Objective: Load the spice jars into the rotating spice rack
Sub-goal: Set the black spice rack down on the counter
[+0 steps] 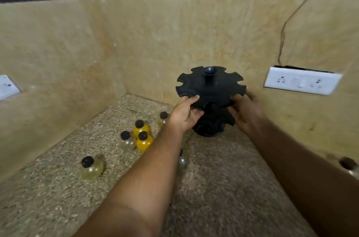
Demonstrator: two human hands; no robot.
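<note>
beige stone walls closed in the corner, and a speckled counter ran from them toward the person. the black spice rack stood near the back right of that counter, close to the right wall, with its notched top disc and centre knob facing the camera; whether its base pressed on the counter or was held just off it could not be told. a white socket plate sat on the right wall beside the rack, and a thin cable rose from it. the left hand grasped the near left rim of the top disc, thumb on top and fingers curled beneath. the right hand gripped the right rim the same way, its fingers wrapped round the edge. the spice jars, all black-capped, stood on the counter to the left of the rack: two yellow jars touching each other, a clear jar just beside them, another clear one nearer the rack, a lone jar well apart at the front left, and one more half hidden behind the left forearm
</note>
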